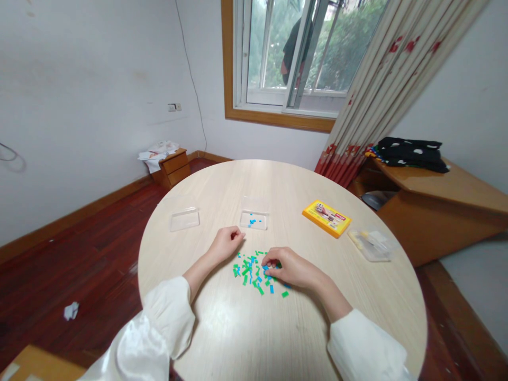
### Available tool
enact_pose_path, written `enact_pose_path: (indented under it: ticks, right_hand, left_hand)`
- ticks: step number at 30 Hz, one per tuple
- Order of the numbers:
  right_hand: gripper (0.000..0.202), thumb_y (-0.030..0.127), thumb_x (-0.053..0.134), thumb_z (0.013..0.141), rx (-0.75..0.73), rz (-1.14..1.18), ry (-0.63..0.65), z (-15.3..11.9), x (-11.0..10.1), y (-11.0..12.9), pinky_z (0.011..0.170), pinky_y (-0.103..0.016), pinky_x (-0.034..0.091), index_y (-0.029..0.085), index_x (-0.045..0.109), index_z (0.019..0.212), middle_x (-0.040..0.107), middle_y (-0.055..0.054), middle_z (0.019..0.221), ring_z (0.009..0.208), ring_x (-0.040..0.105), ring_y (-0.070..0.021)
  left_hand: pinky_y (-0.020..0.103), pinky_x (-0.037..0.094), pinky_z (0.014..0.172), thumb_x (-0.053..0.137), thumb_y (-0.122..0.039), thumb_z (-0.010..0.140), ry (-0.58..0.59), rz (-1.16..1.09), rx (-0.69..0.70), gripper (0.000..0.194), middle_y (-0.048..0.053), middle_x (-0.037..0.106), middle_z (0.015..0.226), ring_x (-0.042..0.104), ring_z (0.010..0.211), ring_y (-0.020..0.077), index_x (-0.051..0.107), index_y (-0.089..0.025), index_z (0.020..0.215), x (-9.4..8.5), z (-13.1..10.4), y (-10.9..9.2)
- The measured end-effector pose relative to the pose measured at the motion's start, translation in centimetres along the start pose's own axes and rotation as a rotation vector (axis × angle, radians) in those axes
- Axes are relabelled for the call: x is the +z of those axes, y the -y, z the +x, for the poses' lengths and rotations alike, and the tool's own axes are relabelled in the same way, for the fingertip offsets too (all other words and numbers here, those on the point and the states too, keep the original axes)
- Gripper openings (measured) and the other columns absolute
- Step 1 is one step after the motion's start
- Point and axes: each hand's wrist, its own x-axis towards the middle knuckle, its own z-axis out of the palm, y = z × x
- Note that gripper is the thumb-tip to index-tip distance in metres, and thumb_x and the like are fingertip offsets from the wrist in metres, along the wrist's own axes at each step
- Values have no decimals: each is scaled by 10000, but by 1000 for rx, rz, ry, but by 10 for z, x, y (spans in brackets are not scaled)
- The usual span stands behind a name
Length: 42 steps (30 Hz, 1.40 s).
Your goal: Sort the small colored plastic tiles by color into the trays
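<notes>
Small green and blue pieces [249, 270] lie loosely scattered on the round wooden table [234, 328]. Over the right side of this pile is my right hand [291, 266], its thumb and fingers pinched around a small blue piece [266, 268]. My left hand [227, 243] rests at the pile's upper left, fingers curled together; whatever is between the fingertips is too small to make out. Just beyond it sits a clear plastic box [254, 220] with its lid raised, holding several blue pieces.
An open clear box [184, 219] stands at the left. On the right are a yellow box [327, 218] and a clear case [370, 245] with items inside. A wooden cabinet [440, 206] is beyond the table's right edge. Outside the window is a person [292, 50].
</notes>
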Motion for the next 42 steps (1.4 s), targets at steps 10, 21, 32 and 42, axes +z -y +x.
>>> enact_pose_path:
  ticks: [10,21,32,42]
  right_hand:
    - [200,88,520,775,-13,-33,-30,0,-2,1,691,-246,437,149,709,805,683,-61,788,723,602,-151]
    - [212,72,513,763,-26,-20,-64,-1,-1,0,712,-251,446,147,697,836,689,-64,824,750,608,-153]
    - [160,147,593,749,-58,-41,-23,-3,-1,0,737,-265,440,168,700,867,656,-52,838,773,587,-161]
    - [194,89,540,774,-47,-60,-31,0,3,1,747,-270,450,163,701,851,673,-62,842,773,604,-161]
  left_hand:
    - [232,283,519,468,-376,765,5,3,6,298,-35,438,507,390,507,108,479,-162,557,1,-1,0]
    - [228,295,513,470,-364,770,9,7,6,294,-34,453,502,400,508,107,490,-158,561,0,-2,-2]
    - [230,296,511,470,-355,767,17,15,-1,282,-26,467,507,413,512,114,502,-156,569,0,-1,-1]
    - [230,298,513,479,-357,756,-2,7,2,282,-28,462,514,407,519,112,500,-155,560,-1,-2,-1]
